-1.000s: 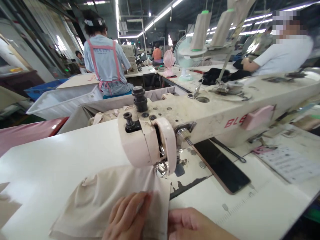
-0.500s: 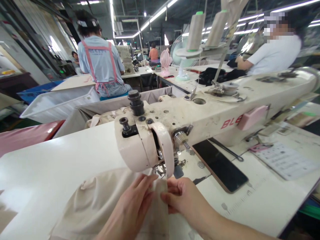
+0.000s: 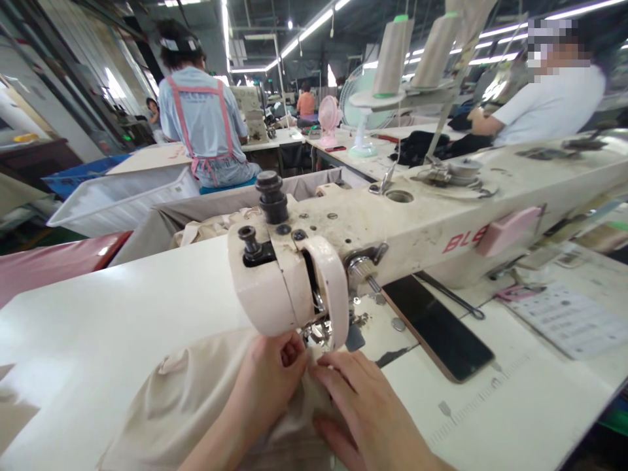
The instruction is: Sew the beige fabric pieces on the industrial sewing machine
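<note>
Beige fabric (image 3: 196, 392) lies in soft folds on the white table, reaching up to the needle area of a sewing machine (image 3: 284, 281). My left hand (image 3: 275, 366) is closed, its fingers pinching the fabric just left of the presser foot (image 3: 318, 332). My right hand (image 3: 358, 399) rests over the fabric's right side, its index finger pointing toward the foot and its thumb lower down on the cloth. Its fingertips touch the fabric close to the foot; whether they grip it is hard to make out.
A smartphone (image 3: 436, 327), black tweezers (image 3: 454, 296) and a paper sheet (image 3: 564, 317) lie right of the machine. Thread cones (image 3: 392, 55) stand above it. Behind are a cloth-lined bin (image 3: 161, 222), a white tub (image 3: 122, 199) and two seated co-workers nearby.
My left hand has shifted up toward the needle area, its fingers curling into a pinch. The right hand has turned palm down over the fabric. The view has moved slightly.
</note>
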Tool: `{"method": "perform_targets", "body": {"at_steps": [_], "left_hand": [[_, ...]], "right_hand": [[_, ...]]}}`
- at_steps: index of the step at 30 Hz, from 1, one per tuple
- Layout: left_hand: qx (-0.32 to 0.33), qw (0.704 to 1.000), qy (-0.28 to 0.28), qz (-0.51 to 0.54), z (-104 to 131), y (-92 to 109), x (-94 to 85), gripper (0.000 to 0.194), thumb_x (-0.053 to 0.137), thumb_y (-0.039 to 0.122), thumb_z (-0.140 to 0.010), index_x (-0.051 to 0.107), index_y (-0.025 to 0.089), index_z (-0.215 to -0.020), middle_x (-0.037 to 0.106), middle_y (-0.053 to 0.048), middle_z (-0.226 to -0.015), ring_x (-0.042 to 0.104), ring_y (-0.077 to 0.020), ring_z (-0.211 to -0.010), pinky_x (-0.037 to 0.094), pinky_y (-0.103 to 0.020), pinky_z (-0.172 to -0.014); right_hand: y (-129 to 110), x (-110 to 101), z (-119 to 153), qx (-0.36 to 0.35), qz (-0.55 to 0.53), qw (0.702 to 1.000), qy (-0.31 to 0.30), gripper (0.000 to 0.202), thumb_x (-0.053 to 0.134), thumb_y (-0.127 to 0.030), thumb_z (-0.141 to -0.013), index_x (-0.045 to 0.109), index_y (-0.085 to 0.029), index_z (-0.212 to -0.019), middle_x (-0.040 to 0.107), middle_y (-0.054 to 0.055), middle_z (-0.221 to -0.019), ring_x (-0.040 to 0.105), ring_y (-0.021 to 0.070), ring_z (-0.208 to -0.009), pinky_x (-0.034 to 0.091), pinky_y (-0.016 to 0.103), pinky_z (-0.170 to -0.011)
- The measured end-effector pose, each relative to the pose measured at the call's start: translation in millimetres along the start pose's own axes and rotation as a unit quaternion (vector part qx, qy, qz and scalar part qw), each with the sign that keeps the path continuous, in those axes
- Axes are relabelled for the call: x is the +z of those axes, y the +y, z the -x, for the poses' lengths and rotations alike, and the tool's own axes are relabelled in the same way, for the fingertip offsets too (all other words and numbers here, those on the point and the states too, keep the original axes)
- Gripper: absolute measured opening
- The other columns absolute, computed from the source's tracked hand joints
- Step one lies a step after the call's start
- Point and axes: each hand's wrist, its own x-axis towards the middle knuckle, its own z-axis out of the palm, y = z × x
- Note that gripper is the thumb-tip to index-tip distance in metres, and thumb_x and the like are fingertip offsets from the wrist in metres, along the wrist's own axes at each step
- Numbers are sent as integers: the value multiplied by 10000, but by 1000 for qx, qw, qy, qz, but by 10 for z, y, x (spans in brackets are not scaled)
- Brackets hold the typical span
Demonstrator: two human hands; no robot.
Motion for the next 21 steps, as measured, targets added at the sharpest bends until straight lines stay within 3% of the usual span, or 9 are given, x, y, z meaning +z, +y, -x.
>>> {"method": "perform_targets", "body": {"at_steps": [3, 6, 16, 21], "left_hand": [[-34, 999, 22, -20, -21, 47, 27, 190, 506, 205, -766, 469, 178, -581, 441, 60, -436, 401, -79, -352, 283, -183, -400], [-42, 998, 32, -29, -52, 39, 38, 149, 499, 177, -748, 488, 172, -600, 470, 57, -460, 403, -68, -321, 270, -176, -376], [-40, 997, 52, -52, -167, 25, 14, 122, 504, 97, -715, 618, 140, -702, 533, 47, -459, 377, -60, -293, 247, -179, -360], [-18, 996, 67, -53, -181, 17, -1, 144, 504, 106, -702, 583, 156, -593, 475, 42, -391, 423, -92, -346, 301, -187, -395]], "right_hand": [[41, -43, -9, -78, 89, 992, -39, 471, 575, -76, -776, 563, -124, -1244, 589, 123, -1261, 514, 316, -1149, 484, 494, -957], [73, -93, -65, -106, 122, 986, -48, 479, 556, -77, -806, 532, -109, -1283, 540, 112, -1349, 494, 299, -1194, 464, 476, -993], [92, -228, -166, -85, 77, 990, -78, 511, 535, -108, -809, 496, -177, -1314, 488, 43, -1402, 469, 251, -1199, 371, 420, -1063], [121, -199, -162, -88, 69, 991, -69, 500, 519, -124, -833, 479, -202, -1325, 508, 43, -1376, 451, 244, -1221, 358, 421, -1064]]}}
